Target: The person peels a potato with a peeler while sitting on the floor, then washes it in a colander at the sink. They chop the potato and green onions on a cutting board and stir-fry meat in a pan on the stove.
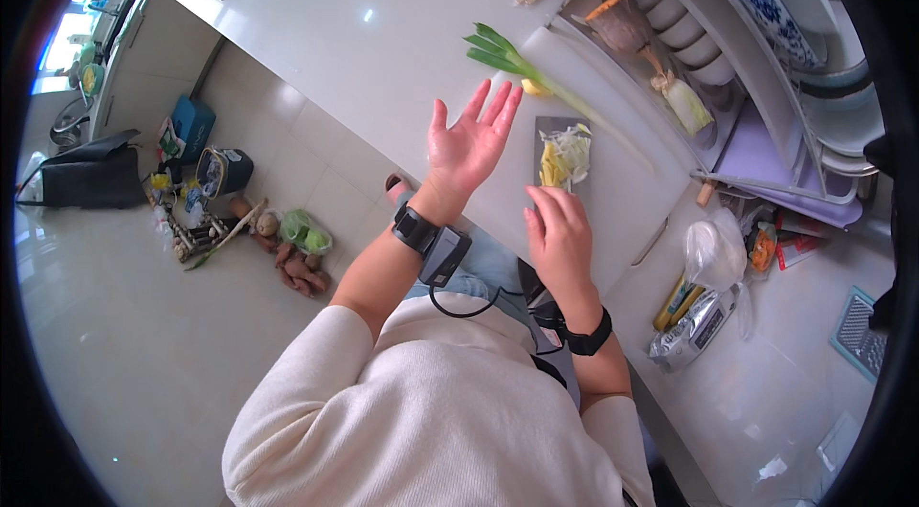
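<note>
My left hand (470,141) is raised over the counter, palm up, fingers spread, with nothing in it. My right hand (561,234) is palm down with bent fingers at the near end of a flat grey blade (583,177), which looks like a cleaver. Whether it grips a handle is hidden. On the blade lie shredded white scallion (574,148) and yellow strips, probably ginger (551,166). Beyond, a long scallion (553,83) lies across a white cutting board (553,44), its green leaves to the left. A yellow ginger piece (533,87) sits beside its stalk.
At right, a dish rack (797,141) holds bowls, plates and vegetables. Below it are a plastic bag (714,252), packages and a grater (858,331). On the floor at left are root vegetables (298,270), bagged greens (305,230) and a bin (224,171). A cable (463,313) hangs from my left wrist device.
</note>
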`<state>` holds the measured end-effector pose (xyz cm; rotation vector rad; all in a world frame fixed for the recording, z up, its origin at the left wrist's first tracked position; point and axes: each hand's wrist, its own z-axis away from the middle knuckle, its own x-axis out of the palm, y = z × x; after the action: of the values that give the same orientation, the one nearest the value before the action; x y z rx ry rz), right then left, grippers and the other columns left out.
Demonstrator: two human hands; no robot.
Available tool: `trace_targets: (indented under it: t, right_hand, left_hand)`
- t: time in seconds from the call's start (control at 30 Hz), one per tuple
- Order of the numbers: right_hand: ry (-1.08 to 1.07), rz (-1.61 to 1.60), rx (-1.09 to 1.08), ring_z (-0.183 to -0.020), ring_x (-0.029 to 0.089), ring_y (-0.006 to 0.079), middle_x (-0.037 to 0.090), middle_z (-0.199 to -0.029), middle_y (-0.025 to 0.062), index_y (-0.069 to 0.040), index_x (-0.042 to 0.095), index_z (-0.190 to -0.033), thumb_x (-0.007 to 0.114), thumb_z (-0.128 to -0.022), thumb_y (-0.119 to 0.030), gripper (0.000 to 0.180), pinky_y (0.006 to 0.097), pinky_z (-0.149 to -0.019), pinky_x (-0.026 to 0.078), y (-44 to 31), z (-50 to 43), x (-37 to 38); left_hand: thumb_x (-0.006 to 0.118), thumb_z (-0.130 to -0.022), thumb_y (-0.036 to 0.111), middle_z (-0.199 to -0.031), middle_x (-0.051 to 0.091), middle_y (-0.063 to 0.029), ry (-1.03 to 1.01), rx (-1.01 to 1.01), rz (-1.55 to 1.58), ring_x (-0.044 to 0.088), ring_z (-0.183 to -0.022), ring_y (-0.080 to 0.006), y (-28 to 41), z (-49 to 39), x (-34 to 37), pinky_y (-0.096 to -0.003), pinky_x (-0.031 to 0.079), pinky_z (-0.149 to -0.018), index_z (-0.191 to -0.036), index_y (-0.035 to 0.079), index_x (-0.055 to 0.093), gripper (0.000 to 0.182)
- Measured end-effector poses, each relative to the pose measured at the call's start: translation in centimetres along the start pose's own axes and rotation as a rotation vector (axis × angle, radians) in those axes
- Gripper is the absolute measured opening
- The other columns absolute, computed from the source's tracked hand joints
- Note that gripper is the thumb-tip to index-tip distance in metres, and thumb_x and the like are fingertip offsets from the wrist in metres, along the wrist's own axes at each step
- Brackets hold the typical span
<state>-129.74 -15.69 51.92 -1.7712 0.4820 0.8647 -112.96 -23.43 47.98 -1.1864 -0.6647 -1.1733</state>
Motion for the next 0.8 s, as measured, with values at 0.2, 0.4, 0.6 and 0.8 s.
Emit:
trace_targets:
  t: [0.2, 0.4, 0.6, 0.8]
  right_hand:
    - [0.066, -0.061, -0.086, -0.093, 0.058, 0.0300, 0.060, -0.101, 0.0122, -0.003, 0.058, -0.117, 0.059, -0.085, -0.006, 0.032, 0.0395, -0.080, 0.048, -7.3, -5.6, 4.8]
    - [-0.002, -0.067, -0.106, -0.088, 0.060, 0.0308, 0.062, -0.096, 0.0127, -0.003, 0.061, -0.113, 0.061, -0.084, -0.008, 0.029, 0.0387, -0.076, 0.049, -15.6, -13.5, 12.3]
    - [-0.198, -0.014, -0.235, -0.085, 0.061, 0.0304, 0.064, -0.094, 0.0122, -0.004, 0.065, -0.103, 0.064, -0.082, -0.011, 0.022, 0.0388, -0.075, 0.049, -22.8, -20.8, 19.9]
    - [-0.311, -0.032, -0.349, -0.081, 0.062, 0.0285, 0.065, -0.091, 0.0120, -0.003, 0.065, -0.101, 0.065, -0.082, -0.012, 0.021, 0.0376, -0.070, 0.050, -25.9, -27.8, 26.4]
  left_hand:
    - [0.038, -0.095, 0.055, -0.140, 0.032, -0.0220, -0.007, -0.149, 0.237, 0.033, -0.133, -0.0359, 6.9, 0.6, 3.8, -0.0367, 0.050, -0.098, -0.130, -0.003, 0.039, 0.068]
    - [0.060, -0.087, 0.002, -0.131, 0.040, -0.0123, 0.120, 0.066, -0.773, 0.050, -0.107, -0.0177, 19.3, 1.0, 7.4, -0.0271, 0.051, -0.080, -0.123, 0.003, 0.047, 0.039]
    - [0.061, -0.084, 0.001, -0.142, 0.030, -0.0109, 0.035, 0.313, -1.015, 0.037, -0.126, -0.0191, 34.5, 3.2, 14.3, -0.0338, 0.041, -0.098, -0.133, 0.014, 0.045, 0.053]
    - [0.072, -0.081, 0.020, -0.097, 0.067, -0.0046, 0.115, 0.532, -1.437, 0.059, -0.100, -0.0140, 49.1, 3.7, 19.1, -0.0293, 0.038, -0.097, -0.124, 0.006, 0.057, 0.047]
